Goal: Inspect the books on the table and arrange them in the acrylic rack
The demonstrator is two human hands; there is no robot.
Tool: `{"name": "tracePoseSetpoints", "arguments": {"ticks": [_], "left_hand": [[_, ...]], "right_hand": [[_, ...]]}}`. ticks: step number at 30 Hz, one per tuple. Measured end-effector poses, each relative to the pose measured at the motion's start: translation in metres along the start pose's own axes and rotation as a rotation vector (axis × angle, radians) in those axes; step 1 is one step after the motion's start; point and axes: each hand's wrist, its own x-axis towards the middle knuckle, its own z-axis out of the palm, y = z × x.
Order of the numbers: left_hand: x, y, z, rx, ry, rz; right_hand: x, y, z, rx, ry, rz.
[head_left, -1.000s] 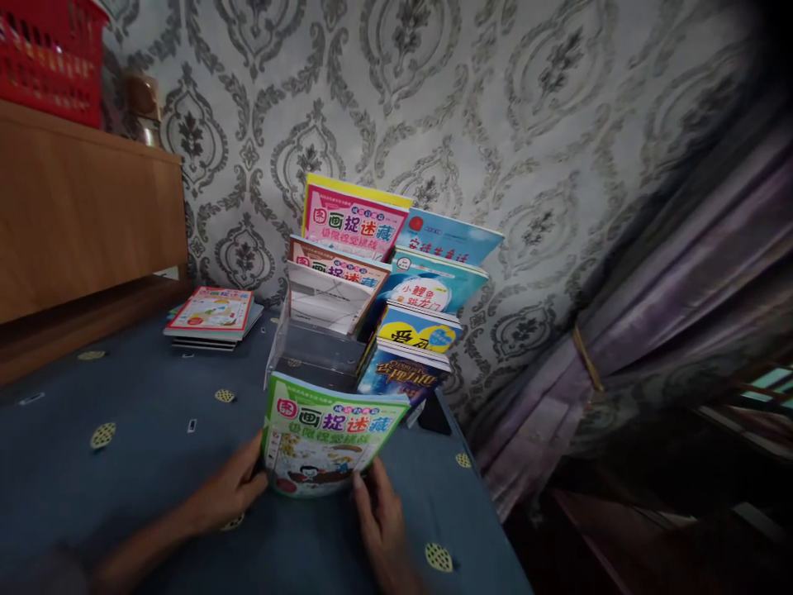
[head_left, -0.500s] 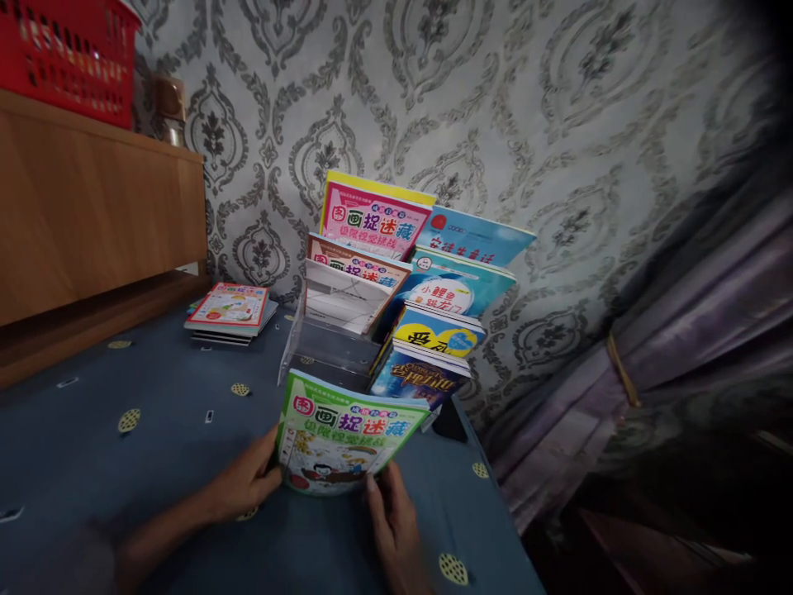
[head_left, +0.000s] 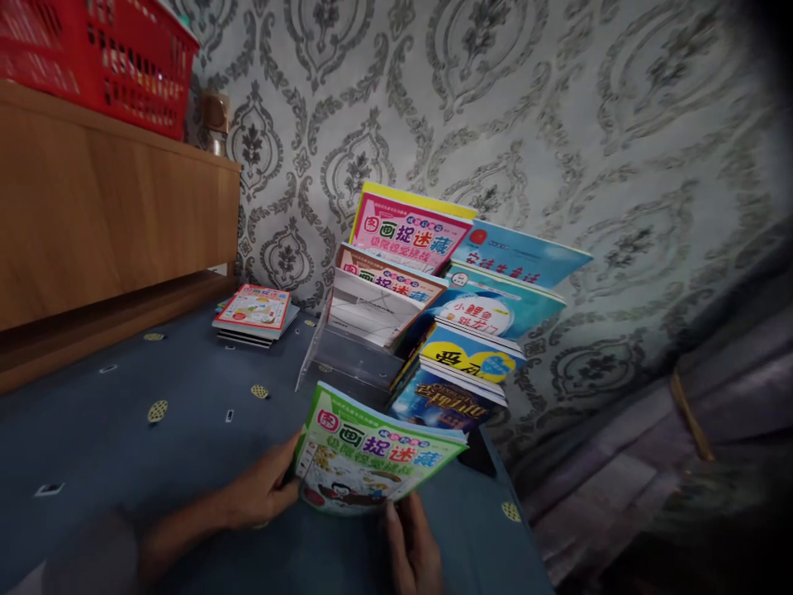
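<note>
A green-bordered children's picture book (head_left: 372, 459) is held upright, tilted back, with its cover facing me. My left hand (head_left: 273, 483) grips its left edge, thumb in front. At the lower right edge my right hand (head_left: 412, 537) pinches it, thumb on the cover and fingers behind. Just beyond stands a clear stepped book rack (head_left: 359, 359) with books in several tiers. On its left side are a pink-covered book (head_left: 409, 235) and a brown-bordered one (head_left: 390, 281); on its right are blue books (head_left: 514, 252), a yellow-and-blue one (head_left: 458, 355) and a dark blue one (head_left: 439, 401).
A small stack of books (head_left: 257, 310) lies on the blue patterned tablecloth (head_left: 204, 446) at the left. Behind it is a wooden cabinet (head_left: 124, 207) carrying a red basket (head_left: 142, 74). A dark flat object (head_left: 478, 453) sits by the table's right edge, near a curtain (head_left: 619, 487).
The view has turned left, so everything sits further right in the picture. Both hands keep their hold on the green picture book, which stays in front of the rack.
</note>
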Motion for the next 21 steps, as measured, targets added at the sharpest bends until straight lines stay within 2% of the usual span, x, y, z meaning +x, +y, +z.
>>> {"name": "tracePoseSetpoints", "arguments": {"ticks": [7, 11, 15, 21], "left_hand": [[0.004, 0.019, -0.004, -0.033, -0.027, 0.020], [0.003, 0.022, -0.006, -0.033, -0.021, 0.017], [0.000, 0.013, -0.004, -0.029, -0.010, 0.006], [-0.005, -0.007, 0.001, -0.005, 0.037, -0.029]], "right_hand": [[0.000, 0.001, -0.003, -0.025, -0.034, -0.014], [0.005, -0.002, -0.010, -0.088, 0.002, -0.069], [0.005, -0.003, -0.012, -0.139, 0.031, -0.107], [-0.001, -0.006, 0.002, -0.097, 0.105, -0.052]]}}
